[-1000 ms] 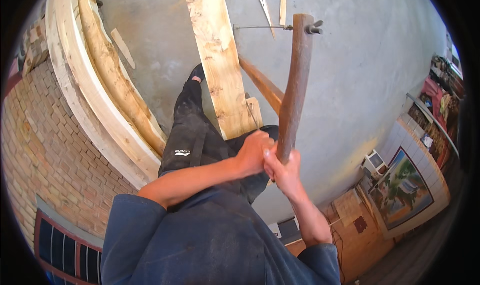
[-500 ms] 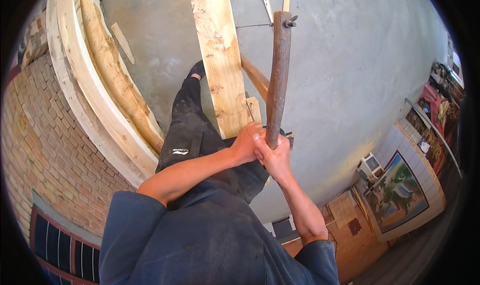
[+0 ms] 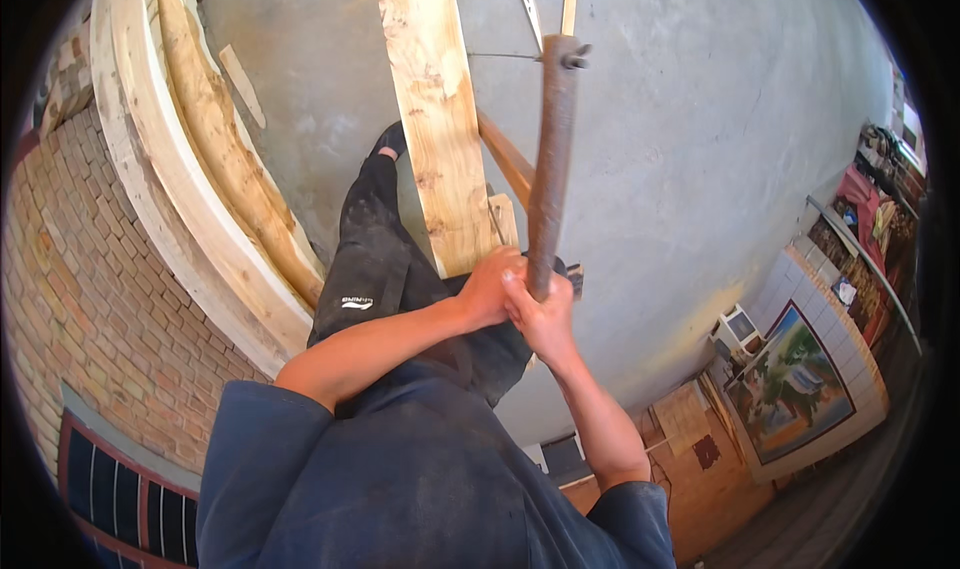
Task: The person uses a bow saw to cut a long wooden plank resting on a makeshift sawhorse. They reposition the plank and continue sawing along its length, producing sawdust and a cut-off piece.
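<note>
So both hands are on the saw (image 3: 553,154) here. The right hand (image 3: 541,311) is wrapped tight around the bottom of its brown wooden post. The left hand (image 3: 488,289) is curled closed on the saw's near end, pressed up against the right one, though most of its fingers are hidden, so can't tell exactly which bit they're around.

The saw is in front of the body, just right of the plank (image 3: 438,129). Its post points away from the person, with a wing nut (image 3: 576,57) near the top and a thin wire (image 3: 503,55) running left from there. The crossbar (image 3: 508,159) slants from the post toward the plank's right edge.

The plank's near end sits just past the left hand, by the thigh, and the rest runs off the top of the view. The left leg (image 3: 370,254) is along its left side, shoe (image 3: 392,137) right beside the wood.

Further left, long boards (image 3: 215,174) lie by a brick wall (image 3: 110,279). There's an offcut (image 3: 243,86) on the grey floor (image 3: 700,149), plus two slats (image 3: 570,4) up top.
</note>
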`<state>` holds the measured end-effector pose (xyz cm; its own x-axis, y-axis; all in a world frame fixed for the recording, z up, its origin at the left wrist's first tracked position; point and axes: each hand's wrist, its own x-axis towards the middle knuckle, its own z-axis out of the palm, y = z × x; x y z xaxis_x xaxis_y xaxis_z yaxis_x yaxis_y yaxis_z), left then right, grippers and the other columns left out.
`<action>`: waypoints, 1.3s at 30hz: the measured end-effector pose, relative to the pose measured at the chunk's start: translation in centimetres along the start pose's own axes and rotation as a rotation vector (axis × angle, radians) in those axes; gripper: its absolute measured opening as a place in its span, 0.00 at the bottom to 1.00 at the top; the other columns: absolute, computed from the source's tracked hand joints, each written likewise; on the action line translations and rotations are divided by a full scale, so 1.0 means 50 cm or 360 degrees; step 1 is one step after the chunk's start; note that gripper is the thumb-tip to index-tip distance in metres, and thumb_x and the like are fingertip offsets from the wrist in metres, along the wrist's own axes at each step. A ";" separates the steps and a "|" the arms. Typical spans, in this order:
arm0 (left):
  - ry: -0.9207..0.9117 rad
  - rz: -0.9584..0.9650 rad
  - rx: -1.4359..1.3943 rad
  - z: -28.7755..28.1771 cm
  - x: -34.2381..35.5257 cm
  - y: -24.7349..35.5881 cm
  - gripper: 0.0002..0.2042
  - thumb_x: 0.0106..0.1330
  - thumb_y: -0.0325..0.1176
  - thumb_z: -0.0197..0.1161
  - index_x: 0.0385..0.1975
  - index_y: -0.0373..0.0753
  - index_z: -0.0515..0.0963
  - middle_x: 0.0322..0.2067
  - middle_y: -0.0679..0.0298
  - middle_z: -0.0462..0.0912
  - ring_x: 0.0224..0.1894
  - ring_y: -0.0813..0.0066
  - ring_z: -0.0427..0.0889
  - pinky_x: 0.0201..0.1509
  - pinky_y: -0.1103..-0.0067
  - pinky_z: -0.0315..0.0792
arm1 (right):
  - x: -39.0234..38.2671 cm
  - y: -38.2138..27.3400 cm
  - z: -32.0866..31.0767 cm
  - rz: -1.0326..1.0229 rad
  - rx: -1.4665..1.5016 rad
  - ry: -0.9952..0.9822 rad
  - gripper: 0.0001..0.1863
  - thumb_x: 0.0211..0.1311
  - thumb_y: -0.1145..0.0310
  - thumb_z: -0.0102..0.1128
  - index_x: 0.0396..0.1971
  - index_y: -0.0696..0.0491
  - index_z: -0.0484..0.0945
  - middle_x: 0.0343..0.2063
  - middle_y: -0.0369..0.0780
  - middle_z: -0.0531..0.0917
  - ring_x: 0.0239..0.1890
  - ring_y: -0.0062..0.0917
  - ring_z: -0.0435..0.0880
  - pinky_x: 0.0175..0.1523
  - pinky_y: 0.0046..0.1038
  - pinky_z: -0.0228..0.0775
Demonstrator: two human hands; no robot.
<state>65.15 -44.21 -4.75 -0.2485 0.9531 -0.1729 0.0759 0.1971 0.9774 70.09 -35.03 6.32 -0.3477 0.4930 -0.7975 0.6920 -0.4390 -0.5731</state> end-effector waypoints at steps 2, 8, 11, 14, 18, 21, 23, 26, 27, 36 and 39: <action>0.0003 -0.0097 -0.0127 -0.009 0.013 -0.039 0.15 0.46 0.36 0.72 0.31 0.42 0.75 0.29 0.58 0.79 0.39 0.49 0.79 0.44 0.58 0.72 | 0.042 -0.016 0.018 0.0039 0.0027 -0.0023 0.18 0.71 0.64 0.69 0.23 0.55 0.75 0.16 0.32 0.77 0.19 0.14 0.73 0.23 0.23 0.64; 0.0099 -0.0313 -0.0462 -0.008 0.012 -0.071 0.22 0.44 0.36 0.73 0.40 0.41 0.74 0.32 0.55 0.79 0.40 0.47 0.80 0.44 0.57 0.75 | 0.075 -0.018 0.053 -0.0041 0.0374 -0.0059 0.19 0.73 0.63 0.67 0.23 0.54 0.74 0.14 0.32 0.75 0.15 0.13 0.69 0.21 0.23 0.60; 0.0128 -0.0240 -0.0268 -0.011 0.009 -0.048 0.20 0.42 0.36 0.74 0.35 0.42 0.74 0.29 0.57 0.78 0.36 0.48 0.78 0.41 0.59 0.73 | 0.056 -0.045 0.037 0.0119 0.0188 -0.0092 0.19 0.74 0.62 0.67 0.23 0.54 0.74 0.14 0.32 0.74 0.14 0.14 0.69 0.20 0.23 0.58; 0.0141 -0.0108 -0.0162 -0.033 -0.003 0.052 0.17 0.41 0.37 0.74 0.27 0.42 0.72 0.25 0.60 0.75 0.32 0.51 0.76 0.37 0.61 0.71 | -0.022 -0.078 0.023 0.0054 0.0044 -0.0041 0.19 0.75 0.63 0.65 0.25 0.54 0.71 0.14 0.33 0.72 0.13 0.15 0.66 0.18 0.22 0.54; 0.0324 0.0157 -0.0207 -0.022 -0.020 0.138 0.17 0.41 0.40 0.71 0.20 0.43 0.67 0.21 0.62 0.69 0.28 0.57 0.73 0.33 0.62 0.66 | -0.127 -0.159 -0.002 0.0141 0.0215 -0.0089 0.17 0.76 0.65 0.63 0.27 0.54 0.71 0.13 0.33 0.71 0.12 0.14 0.65 0.17 0.22 0.54; 0.0350 0.0141 -0.0085 -0.022 -0.018 0.146 0.17 0.41 0.40 0.71 0.20 0.43 0.67 0.21 0.63 0.69 0.28 0.57 0.73 0.33 0.62 0.66 | -0.137 -0.164 -0.007 0.0105 0.0213 -0.0118 0.16 0.76 0.65 0.62 0.27 0.54 0.71 0.13 0.33 0.70 0.12 0.14 0.65 0.17 0.21 0.55; 0.0253 0.0018 -0.0131 -0.029 -0.005 0.100 0.16 0.40 0.36 0.73 0.22 0.43 0.70 0.23 0.62 0.73 0.31 0.53 0.75 0.35 0.62 0.69 | -0.089 -0.128 0.008 0.0133 0.0127 -0.0041 0.17 0.76 0.65 0.62 0.26 0.53 0.71 0.13 0.33 0.71 0.12 0.14 0.65 0.17 0.21 0.54; 0.0129 -0.0306 -0.0319 -0.024 0.009 0.023 0.17 0.38 0.34 0.76 0.26 0.43 0.75 0.26 0.60 0.79 0.33 0.49 0.77 0.38 0.59 0.72 | 0.008 -0.049 0.032 0.0056 0.0056 -0.0029 0.20 0.75 0.64 0.64 0.21 0.52 0.70 0.14 0.32 0.72 0.13 0.13 0.66 0.19 0.21 0.55; 0.0099 -0.0344 -0.0344 -0.029 0.010 0.025 0.17 0.38 0.35 0.76 0.26 0.43 0.74 0.26 0.60 0.78 0.33 0.49 0.77 0.38 0.59 0.72 | 0.011 -0.052 0.033 0.0064 0.0039 -0.0030 0.20 0.75 0.64 0.64 0.21 0.53 0.70 0.13 0.32 0.72 0.13 0.13 0.66 0.19 0.21 0.55; 0.0455 0.0147 -0.0080 0.009 -0.023 0.160 0.18 0.39 0.40 0.74 0.24 0.44 0.70 0.21 0.63 0.71 0.30 0.56 0.74 0.36 0.63 0.69 | -0.143 -0.180 -0.026 0.0073 0.0126 -0.0251 0.16 0.76 0.65 0.62 0.27 0.53 0.69 0.13 0.33 0.71 0.12 0.15 0.66 0.17 0.21 0.55; 0.0327 0.0027 -0.0075 -0.009 -0.002 0.096 0.19 0.39 0.39 0.75 0.25 0.44 0.70 0.22 0.62 0.72 0.31 0.55 0.75 0.37 0.63 0.69 | -0.070 -0.120 -0.007 0.0175 0.0124 -0.0080 0.23 0.73 0.62 0.68 0.18 0.53 0.72 0.13 0.31 0.73 0.14 0.13 0.69 0.19 0.22 0.58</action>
<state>65.11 -43.46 0.03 -0.4397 0.8883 -0.1327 0.0375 0.1658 0.9855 67.38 -33.84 12.64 -0.3054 0.4012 -0.8636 0.6771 -0.5461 -0.4932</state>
